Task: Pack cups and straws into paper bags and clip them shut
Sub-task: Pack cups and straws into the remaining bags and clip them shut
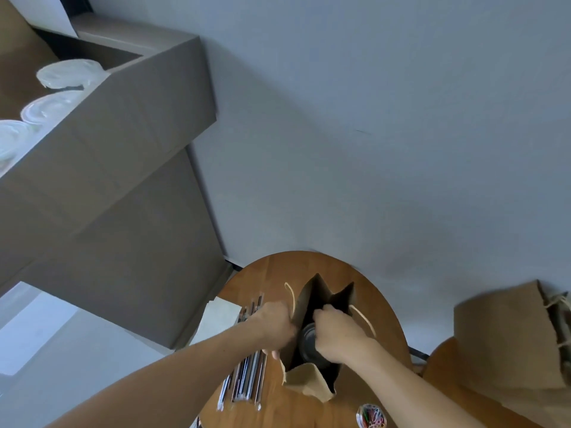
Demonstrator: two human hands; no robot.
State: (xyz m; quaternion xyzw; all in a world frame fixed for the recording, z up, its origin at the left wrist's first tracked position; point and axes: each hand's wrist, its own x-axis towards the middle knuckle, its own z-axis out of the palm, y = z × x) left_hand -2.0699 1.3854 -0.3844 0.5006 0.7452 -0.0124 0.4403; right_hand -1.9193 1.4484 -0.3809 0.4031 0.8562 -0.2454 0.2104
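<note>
An open brown paper bag (312, 379) with cord handles stands on a round wooden table (268, 273). My left hand (273, 324) grips the bag's left rim. On the right rim my right hand (335, 336) does the same, holding the mouth apart. Inside the bag a clear cup with a dark lid (307, 338) shows between my hands. Wrapped straws (247, 375) lie in a row on the table left of the bag, partly under my left forearm.
A small clear tub of coloured paper clips (370, 416) sits at the table's near edge. More brown paper bags (506, 338) rest at the right. Clear cups with lids (66, 74) stand on a brown shelf unit (123, 125) upper left. A grey wall is behind.
</note>
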